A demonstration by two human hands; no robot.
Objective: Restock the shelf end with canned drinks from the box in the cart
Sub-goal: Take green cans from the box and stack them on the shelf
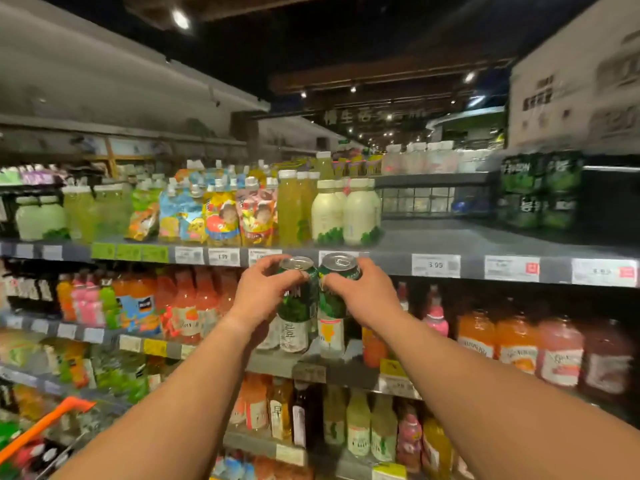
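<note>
Stocker raises two green cans toward shelf; left hand (266, 292) grips left can (298, 299) near rim, right hand (363, 294) grips right can (337, 289) likewise; cans touching, upright, just below top shelf front edge (391, 263), probably bound for bare stretch beside stacked green cans (540, 188); orange cart handle (48, 424) at lower left.

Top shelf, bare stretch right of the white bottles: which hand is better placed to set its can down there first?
Right, probably. The right hand holds its green can nearer the bare top shelf beside the white bottles. The left hand, holding the other can, would have to cross over.
</note>
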